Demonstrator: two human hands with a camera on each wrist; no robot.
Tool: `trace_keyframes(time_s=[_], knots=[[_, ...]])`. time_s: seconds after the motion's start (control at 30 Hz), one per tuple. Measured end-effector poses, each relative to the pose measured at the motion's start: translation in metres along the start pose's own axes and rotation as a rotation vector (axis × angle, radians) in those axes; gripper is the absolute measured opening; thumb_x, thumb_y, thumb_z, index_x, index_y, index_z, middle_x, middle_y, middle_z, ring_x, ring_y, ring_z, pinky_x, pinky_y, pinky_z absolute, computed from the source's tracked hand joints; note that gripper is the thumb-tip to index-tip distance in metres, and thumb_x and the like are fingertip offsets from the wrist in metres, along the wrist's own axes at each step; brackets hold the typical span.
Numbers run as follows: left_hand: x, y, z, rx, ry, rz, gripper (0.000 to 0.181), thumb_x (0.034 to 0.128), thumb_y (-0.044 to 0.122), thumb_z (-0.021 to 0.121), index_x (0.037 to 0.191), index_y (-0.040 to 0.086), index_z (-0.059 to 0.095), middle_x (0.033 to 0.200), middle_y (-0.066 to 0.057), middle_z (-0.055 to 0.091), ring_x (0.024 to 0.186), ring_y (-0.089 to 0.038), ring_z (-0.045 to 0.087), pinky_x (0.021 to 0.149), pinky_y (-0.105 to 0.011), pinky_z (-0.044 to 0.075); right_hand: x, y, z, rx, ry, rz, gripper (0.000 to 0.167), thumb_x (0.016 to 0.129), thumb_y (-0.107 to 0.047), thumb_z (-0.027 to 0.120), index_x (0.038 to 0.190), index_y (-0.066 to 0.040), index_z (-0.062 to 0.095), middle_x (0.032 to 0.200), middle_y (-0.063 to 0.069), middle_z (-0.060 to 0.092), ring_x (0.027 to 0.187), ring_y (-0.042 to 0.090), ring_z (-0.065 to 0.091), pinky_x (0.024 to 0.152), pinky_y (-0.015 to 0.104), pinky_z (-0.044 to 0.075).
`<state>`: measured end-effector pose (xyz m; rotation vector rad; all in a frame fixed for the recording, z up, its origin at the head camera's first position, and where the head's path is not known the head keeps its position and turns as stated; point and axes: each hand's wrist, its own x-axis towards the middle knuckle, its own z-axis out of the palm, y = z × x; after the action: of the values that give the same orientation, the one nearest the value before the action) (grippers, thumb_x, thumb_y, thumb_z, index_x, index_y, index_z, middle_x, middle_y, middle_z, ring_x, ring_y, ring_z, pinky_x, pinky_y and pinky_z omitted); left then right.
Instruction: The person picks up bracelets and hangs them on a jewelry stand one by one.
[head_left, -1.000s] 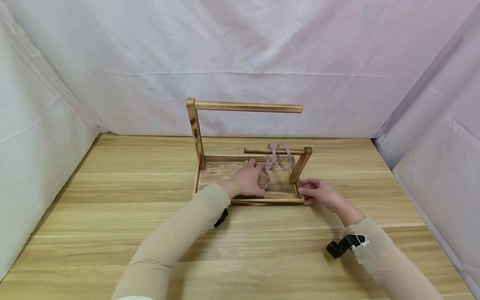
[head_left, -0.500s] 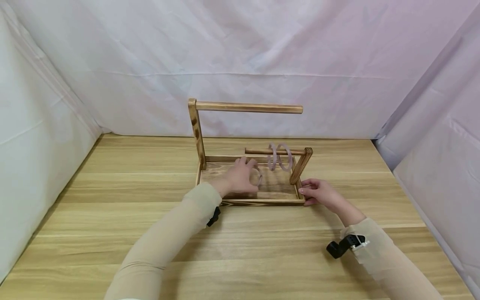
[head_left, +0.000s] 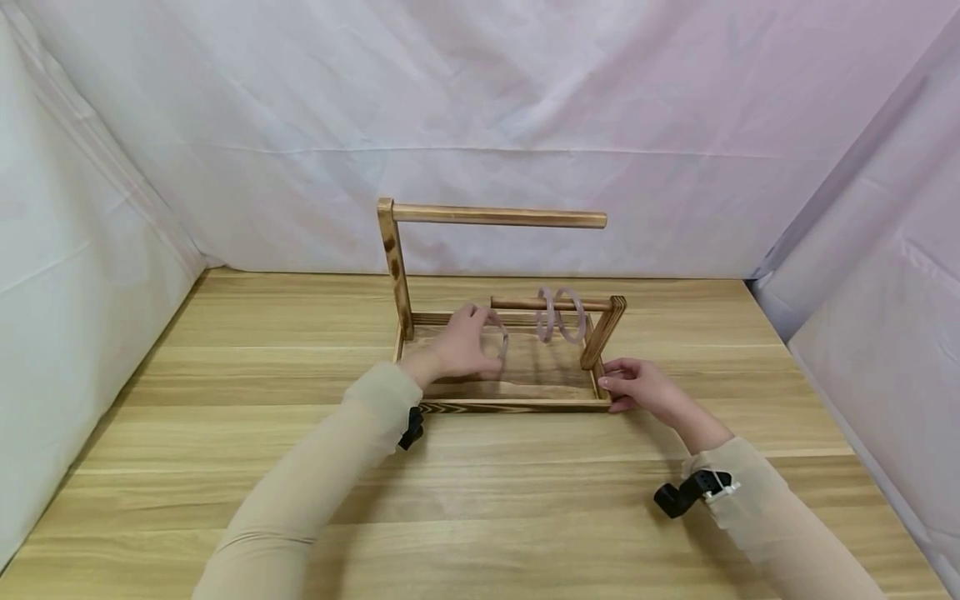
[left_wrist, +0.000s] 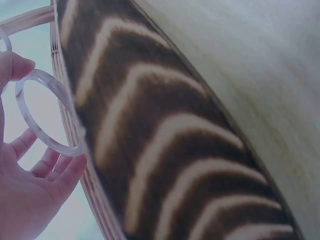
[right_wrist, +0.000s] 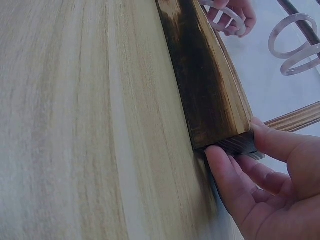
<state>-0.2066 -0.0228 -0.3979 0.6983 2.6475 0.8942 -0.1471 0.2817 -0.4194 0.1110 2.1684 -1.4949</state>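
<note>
A pale lilac bangle (head_left: 505,342) is pinched between the thumb and fingers of my left hand (head_left: 457,346), just above the floor of a wooden stand's tray. In the left wrist view the bangle (left_wrist: 42,76) shows as a translucent ring, thumb on one side and fingertips on the other. My right hand (head_left: 643,388) grips the tray's near right corner; in the right wrist view its thumb and fingers hold the corner of the wooden tray (right_wrist: 210,100). Two more bangles (head_left: 548,321) hang side by side on the stand's lower bar (head_left: 513,302).
The stand's taller post (head_left: 395,271) rises at the left and carries a long upper bar (head_left: 498,216) with its free end to the right. A shorter post (head_left: 603,333) at the right bears the lower bar. The wooden table (head_left: 525,500) ends at a white curtain (head_left: 480,125).
My left hand has moved left across the tray with the bangle, away from the two hanging bangles. The right hand has kept its place at the tray corner.
</note>
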Motion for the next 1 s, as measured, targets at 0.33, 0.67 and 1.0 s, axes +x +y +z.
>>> trace_keyframes(time_s=[0.33, 0.67, 1.0], knots=[[-0.003, -0.006, -0.010, 0.014, 0.025, -0.009, 0.065, 0.0733, 0.029, 0.072, 0.128, 0.011, 0.043, 0.122, -0.013, 0.044, 0.105, -0.026, 0.047, 0.090, -0.042, 0.047, -0.002, 0.003, -0.003, 0.041, -0.039, -0.066, 0.059, 0.089, -0.024, 0.064, 0.125, 0.016, 0.039, 0.087, 0.003, 0.055, 0.076, 0.009, 0.056, 0.067, 0.027, 0.057], [-0.008, -0.012, -0.021, -0.060, 0.038, -0.018, 0.065, 0.0733, 0.027, 0.073, 0.128, 0.011, 0.041, 0.129, -0.013, 0.040, 0.117, -0.029, 0.044, 0.098, -0.045, 0.044, -0.001, -0.001, 0.001, 0.005, -0.013, -0.006, 0.051, 0.095, -0.011, 0.052, 0.133, 0.016, 0.031, 0.091, 0.002, 0.053, 0.078, 0.007, 0.055, 0.070, 0.027, 0.057], [-0.010, -0.016, -0.030, -0.124, 0.068, -0.005, 0.062, 0.0724, 0.024, 0.072, 0.125, 0.012, 0.041, 0.130, -0.012, 0.038, 0.119, -0.027, 0.043, 0.102, -0.042, 0.042, -0.001, -0.002, 0.001, 0.000, -0.017, -0.001, 0.051, 0.095, -0.010, 0.051, 0.134, 0.016, 0.030, 0.090, 0.002, 0.053, 0.078, 0.007, 0.055, 0.071, 0.027, 0.057]])
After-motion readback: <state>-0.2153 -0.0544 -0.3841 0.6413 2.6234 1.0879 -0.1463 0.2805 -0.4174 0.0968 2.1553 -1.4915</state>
